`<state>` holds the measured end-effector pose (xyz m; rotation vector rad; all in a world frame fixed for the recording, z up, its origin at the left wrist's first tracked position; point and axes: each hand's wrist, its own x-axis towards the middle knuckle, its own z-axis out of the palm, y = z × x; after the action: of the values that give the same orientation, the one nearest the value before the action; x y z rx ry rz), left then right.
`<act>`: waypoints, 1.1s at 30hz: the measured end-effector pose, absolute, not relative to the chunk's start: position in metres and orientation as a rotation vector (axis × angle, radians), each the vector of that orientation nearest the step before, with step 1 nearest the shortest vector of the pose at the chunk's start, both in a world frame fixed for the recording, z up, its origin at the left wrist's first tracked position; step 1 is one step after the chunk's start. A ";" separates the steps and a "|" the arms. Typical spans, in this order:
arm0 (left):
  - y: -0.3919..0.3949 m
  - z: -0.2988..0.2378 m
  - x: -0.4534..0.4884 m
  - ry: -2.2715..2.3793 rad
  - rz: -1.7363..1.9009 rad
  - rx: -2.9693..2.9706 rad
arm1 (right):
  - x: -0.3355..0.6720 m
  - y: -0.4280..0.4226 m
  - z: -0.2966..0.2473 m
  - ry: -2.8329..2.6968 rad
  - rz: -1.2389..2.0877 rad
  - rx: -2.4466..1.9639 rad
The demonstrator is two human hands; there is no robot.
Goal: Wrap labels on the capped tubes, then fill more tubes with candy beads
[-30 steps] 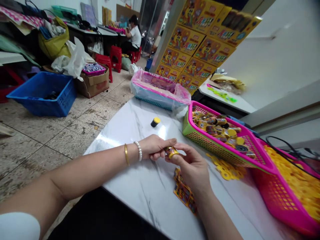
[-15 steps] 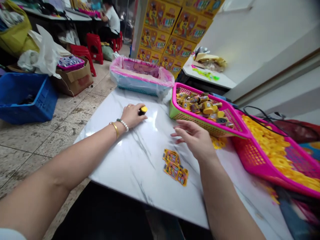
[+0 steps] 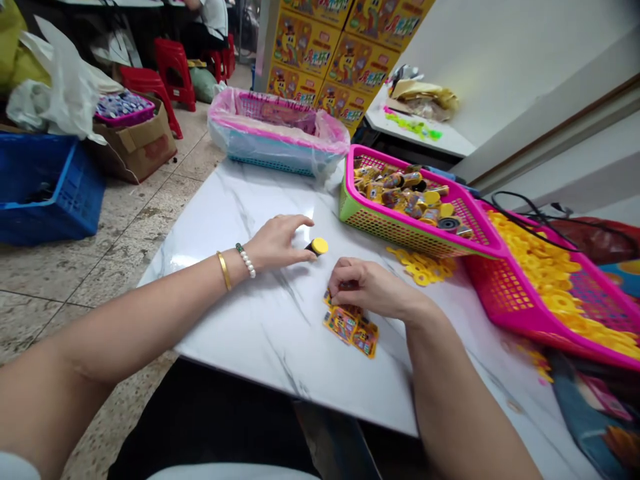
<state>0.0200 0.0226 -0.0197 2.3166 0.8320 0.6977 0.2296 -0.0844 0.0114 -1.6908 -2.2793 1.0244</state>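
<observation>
On the white marble table top [image 3: 240,220] lies a small black cylinder with a yellow cap [image 3: 317,247]. My left hand [image 3: 277,243] is right beside it, its fingers curved and the thumb side near or touching the cylinder. My right hand [image 3: 367,288] is curled down on the upper end of a strip of printed yellow labels [image 3: 347,327]. I cannot tell whether those fingers grip the strip. Part of the strip is hidden under them.
A green and pink mesh basket [image 3: 385,223] of capped cylinders sits beyond my hands. Loose yellow punched discs [image 3: 423,267] lie against it. A pink basket [image 3: 520,313] of yellow discs is at the right. A plastic-lined basket [image 3: 270,160] stands at the far edge, near stacked printed cartons [image 3: 330,67].
The capped cylinder has moved out from under my left hand and now lies farther right. My right hand has come down from near the mesh basket onto the label strip.
</observation>
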 end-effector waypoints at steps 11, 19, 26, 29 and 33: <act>-0.015 0.006 0.017 0.838 1.009 1.891 | 0.238 -0.092 0.031 -2.193 1.138 -1.547; -0.016 0.006 0.016 0.780 0.932 1.977 | 0.217 -0.090 0.023 -2.359 1.079 -1.476; -0.029 0.006 0.023 0.717 0.507 1.535 | 0.213 -0.091 0.028 -1.686 1.071 -1.461; -0.031 0.009 0.024 0.739 0.491 1.426 | 0.204 -0.090 0.023 -1.372 1.118 -1.344; -0.027 0.012 0.024 0.812 0.594 1.381 | 0.196 -0.087 0.017 -1.167 1.288 -1.437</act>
<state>0.0236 -0.0272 0.0117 1.3814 0.8124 0.5942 0.1963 -0.0873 0.0169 -1.4371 -1.1669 1.2883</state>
